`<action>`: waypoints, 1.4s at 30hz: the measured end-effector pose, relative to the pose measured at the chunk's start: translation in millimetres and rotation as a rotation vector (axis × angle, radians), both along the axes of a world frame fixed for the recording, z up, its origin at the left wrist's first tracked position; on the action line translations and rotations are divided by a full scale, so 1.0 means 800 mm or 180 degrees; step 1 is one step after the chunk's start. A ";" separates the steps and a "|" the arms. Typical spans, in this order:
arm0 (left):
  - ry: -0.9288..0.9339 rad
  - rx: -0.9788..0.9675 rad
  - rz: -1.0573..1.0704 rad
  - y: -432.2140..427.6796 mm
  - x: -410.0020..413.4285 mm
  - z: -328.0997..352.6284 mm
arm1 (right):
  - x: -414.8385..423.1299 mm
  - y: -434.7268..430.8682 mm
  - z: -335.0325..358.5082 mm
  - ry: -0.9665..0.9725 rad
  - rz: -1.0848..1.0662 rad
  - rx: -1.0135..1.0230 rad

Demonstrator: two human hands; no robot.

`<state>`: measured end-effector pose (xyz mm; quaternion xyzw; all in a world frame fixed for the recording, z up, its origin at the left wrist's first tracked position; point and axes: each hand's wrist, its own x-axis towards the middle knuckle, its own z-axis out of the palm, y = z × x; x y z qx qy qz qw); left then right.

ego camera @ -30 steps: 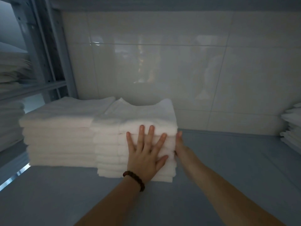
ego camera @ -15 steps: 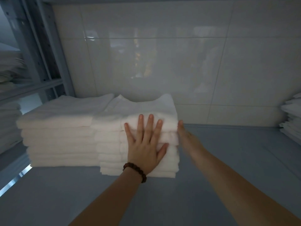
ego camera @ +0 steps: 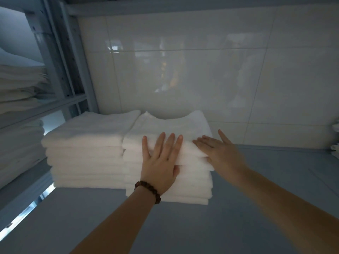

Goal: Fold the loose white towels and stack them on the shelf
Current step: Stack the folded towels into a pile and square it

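Folded white cloth towels (ego camera: 170, 125) sit on the grey shelf (ego camera: 266, 180). Left hand (ego camera: 160, 162) and right hand (ego camera: 220, 151) press flat, fingers straight, probably squaring them.

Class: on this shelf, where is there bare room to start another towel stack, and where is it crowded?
Free: the shelf between the right stack and the edge towels, and the strip in front of both stacks. Crowded: the left end, where the left stack abuts the right stack.

Grey shelf (ego camera: 256, 180) under two towel stacks (ego camera: 88, 154).
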<state>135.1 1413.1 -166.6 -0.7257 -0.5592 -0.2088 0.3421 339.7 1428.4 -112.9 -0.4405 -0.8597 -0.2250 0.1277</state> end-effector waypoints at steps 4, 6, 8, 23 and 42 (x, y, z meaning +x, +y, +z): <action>-0.0074 0.0186 0.0011 0.000 -0.010 -0.003 | -0.001 -0.010 0.001 0.0274 0.0170 0.0439; -0.0039 0.0221 -0.0054 0.001 -0.018 -0.006 | -0.009 -0.014 -0.007 0.0146 0.0071 0.0218; -0.0046 0.0236 -0.0065 0.002 -0.021 -0.010 | -0.012 -0.014 -0.018 0.0330 -0.0080 -0.0184; -0.0406 0.0674 -0.0172 0.041 -0.056 -0.044 | -0.056 0.019 -0.090 0.0221 -0.0330 0.1240; -0.0981 0.0076 0.0001 0.036 -0.023 0.021 | -0.103 0.061 0.045 0.0649 0.0040 -0.1814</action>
